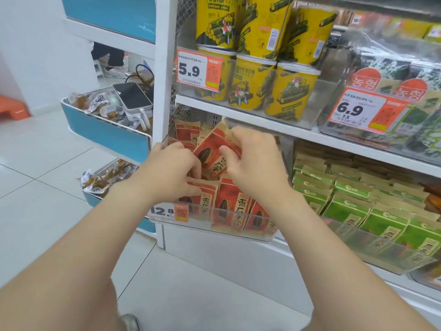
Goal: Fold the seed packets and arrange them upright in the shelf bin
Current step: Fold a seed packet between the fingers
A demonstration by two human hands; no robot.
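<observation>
A clear plastic shelf bin (167,219) on the lower shelf holds several red and tan sunflower seed packets. One red seed packet (211,149) is tilted above the others in the middle of the bin. My right hand (255,161) grips its right side, thumb on the front. My left hand (171,170) reaches into the bin from the left, fingers curled down at the packet's lower left edge and onto the top of a front packet (204,199). More packets (187,131) stand upright at the back of the bin.
Green seed packets (346,206) fill the neighbouring bin to the right. Yellow snack cans (253,87) and seaweed packs (391,108) sit on the shelf above. At left, blue-fronted bins (105,132) hold wrapped snacks and a phone (132,95). White floor tiles lie below.
</observation>
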